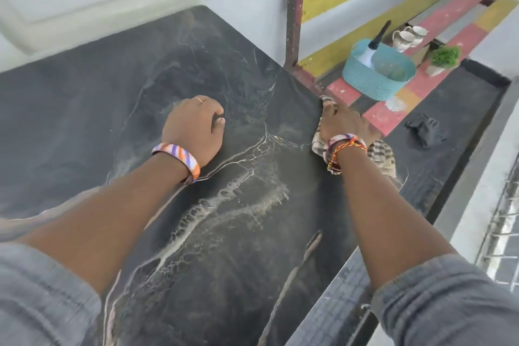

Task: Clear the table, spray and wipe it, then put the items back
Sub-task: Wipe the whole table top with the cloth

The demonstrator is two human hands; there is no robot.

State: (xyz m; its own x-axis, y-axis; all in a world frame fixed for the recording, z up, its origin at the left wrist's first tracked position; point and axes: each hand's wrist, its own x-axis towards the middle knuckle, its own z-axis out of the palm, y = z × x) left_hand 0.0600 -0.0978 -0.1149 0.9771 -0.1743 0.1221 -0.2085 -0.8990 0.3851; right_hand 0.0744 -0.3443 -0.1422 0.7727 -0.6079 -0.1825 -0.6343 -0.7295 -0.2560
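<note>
1. Table (157,70) lies under both hands, its dark marbled top stretching away from the left hand (193,128) and ending just past the right hand (344,123); nothing stands on it.
2. Left hand is clenched into a loose fist, holding nothing, knuckles braced on the surface; right hand presses flat on a striped cloth (379,150) at the table's right edge, fingers spread over it and not gripping hard, as far as the blur allows.
3. Wiping looks to be the step in hand; to do it well, keep the cloth flat under the palm and draw it in overlapping passes toward the pale foamy streaks between the two forearms; lean on the braced fist for steady pressure.
4. Surface shows white, veined residue between the wrists and nearer the body, so that patch likely needs more passes.
5. Beyond the right hand, on a painted bench (455,12), wait a teal basket (376,76) with a spray bottle (370,52), white cups (407,36) and a small plant (445,57).
</note>
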